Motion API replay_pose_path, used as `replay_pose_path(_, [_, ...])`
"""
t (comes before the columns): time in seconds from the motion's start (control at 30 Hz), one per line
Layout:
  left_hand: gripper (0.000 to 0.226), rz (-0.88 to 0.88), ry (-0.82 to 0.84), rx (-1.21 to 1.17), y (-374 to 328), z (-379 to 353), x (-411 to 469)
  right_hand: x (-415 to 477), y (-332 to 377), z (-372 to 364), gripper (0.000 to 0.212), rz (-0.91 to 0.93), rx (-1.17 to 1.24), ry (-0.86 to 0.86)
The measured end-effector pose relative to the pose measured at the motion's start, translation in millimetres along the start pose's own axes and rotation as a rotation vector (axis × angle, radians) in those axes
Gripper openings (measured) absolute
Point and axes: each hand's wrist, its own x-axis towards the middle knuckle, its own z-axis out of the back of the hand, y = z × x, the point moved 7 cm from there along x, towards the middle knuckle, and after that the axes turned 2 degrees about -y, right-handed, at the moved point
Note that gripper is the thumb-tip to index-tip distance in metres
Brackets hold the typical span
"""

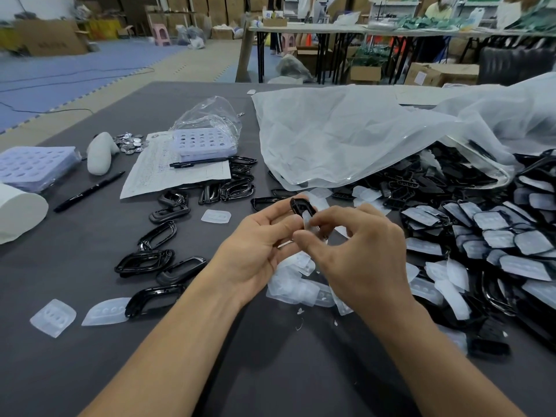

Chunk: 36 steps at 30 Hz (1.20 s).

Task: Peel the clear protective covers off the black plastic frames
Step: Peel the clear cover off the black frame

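A single head-worn camera looks forward and down, close over the dark table (90,356).

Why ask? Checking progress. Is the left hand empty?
No, the left hand holds a black frame; the right hand pinches its clear cover.

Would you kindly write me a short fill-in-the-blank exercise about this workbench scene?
The left hand holds a black ____.
The right hand pinches its clear ____.
The unpeeled pile lies on the person's ____ side.
Missing: frame; cover; right.
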Motion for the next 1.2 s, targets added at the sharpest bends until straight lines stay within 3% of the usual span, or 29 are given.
replay_pose_path(0.1, [0.038,-0.008,0.009,-0.024,0.1,-0.2,1.5,2.2,-7.7,2.5,0.006,-0.054,0.123,-0.061])
replay_pose_path(0.27, [0.04,0.005,0.038,-0.022,1.4,-1.0,2.7,10.6,-35.3,-5.8,0.018,-0.363,0.659,-0.042])
replay_pose_path(0.33, [0.044,0.012,0.063,-0.024,1.2,-2.4,2.2,11.0,-37.7,-12.5,0.021,-0.416,0.76,0.011])
replay_pose_path(0.5, [0.038,0.038,0.126,-0.014,3.8,-7.1,0.4,8.3,-31.3,-17.3,0.018,-0.321,0.592,0.098])
replay_pose_path(0.7, [0.039,0.032,0.137,0.002,6.0,-8.7,-0.5,3.4,-30.8,-5.4,0.013,-0.287,0.337,-0.054])
replay_pose_path(1.03, [0.038,0.024,0.133,0.049,6.5,-10.8,-3.9,2.0,-32.0,-5.9,0.026,-0.299,0.23,-0.121])
replay_pose_path(1.2, [0.035,0.025,0.121,0.042,6.8,-9.6,-4.4,2.5,-32.1,-9.0,0.037,-0.3,0.127,-0.064])
